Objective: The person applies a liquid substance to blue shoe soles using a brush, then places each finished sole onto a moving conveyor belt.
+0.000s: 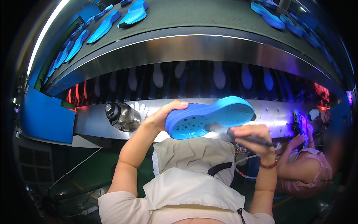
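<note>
A blue shoe sole (238, 110), darker along its side wall and light blue in its dimpled hollow, is held tilted above the front of the steel bench. My left hand (162, 115) is closed on its left end, thumb along the upper edge. Fingers wrapped round a dark handle, my right hand (257, 135) holds a brush (263, 140). The blurred brush head lies over the middle of the sole's hollow; whether it touches the surface I cannot tell. Wet-looking shine shows in the hollow's left part.
On the steel bench (93, 121) stand a clear bottle with a black lid (125, 117) and, behind it, a white glove (140, 108). Several blue soles (133, 14) lie on the upper belt (194, 16). A co-worker's hand (297, 141) holds a purple-lit sole at right.
</note>
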Motion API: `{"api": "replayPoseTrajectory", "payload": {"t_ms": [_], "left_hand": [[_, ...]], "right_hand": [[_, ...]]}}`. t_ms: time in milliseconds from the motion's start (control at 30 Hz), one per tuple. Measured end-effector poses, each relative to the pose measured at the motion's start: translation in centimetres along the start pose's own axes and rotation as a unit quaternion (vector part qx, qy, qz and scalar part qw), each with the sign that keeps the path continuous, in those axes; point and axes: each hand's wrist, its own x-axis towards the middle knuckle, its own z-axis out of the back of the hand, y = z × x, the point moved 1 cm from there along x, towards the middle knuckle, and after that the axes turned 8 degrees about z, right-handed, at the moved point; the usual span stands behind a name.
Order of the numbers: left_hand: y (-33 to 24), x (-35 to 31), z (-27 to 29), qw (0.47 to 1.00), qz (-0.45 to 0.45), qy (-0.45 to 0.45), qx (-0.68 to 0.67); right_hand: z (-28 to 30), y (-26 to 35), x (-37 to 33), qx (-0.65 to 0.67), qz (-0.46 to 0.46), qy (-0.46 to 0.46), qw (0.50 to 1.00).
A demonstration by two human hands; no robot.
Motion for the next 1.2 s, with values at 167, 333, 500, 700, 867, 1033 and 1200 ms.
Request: {"api": "replayPoseTrajectory", "payload": {"t_ms": [167,333,500,700,867,1033,1200], "left_hand": [[0.0,1.3,0.9,0.938,-0.061,0.253,-0.229],[5.0,6.2,-1.1,0.945,-0.162,0.122,-0.256],[5.4,7.2,-1.6,0.946,-0.164,-0.007,-0.279],[4.2,5.6,-0.6,0.929,-0.215,-0.041,-0.3],[3.3,5.6,-3.1,0.92,-0.248,0.036,-0.302],[1.5,3.9,-2.2,0.904,-0.28,-0.058,-0.317],[0.8,3.9,-1.9,0.916,-0.303,-0.055,-0.259]], "right_hand": [[-0.2,3.4,-0.4,-0.026,0.044,0.001,0.999],[-2.5,-0.6,0.2,0.022,-0.088,-0.142,0.986],[-4.6,-1.4,1.4,-0.168,0.038,-0.116,0.978],[-3.7,3.0,0.4,-0.126,0.093,0.063,0.986],[-4.0,0.9,2.9,-0.064,0.062,-0.073,0.993],[-3.0,2.1,0.8,0.041,0.033,-0.013,0.999],[-3.4,0.6,0.1,0.048,0.029,0.011,0.998]]}}
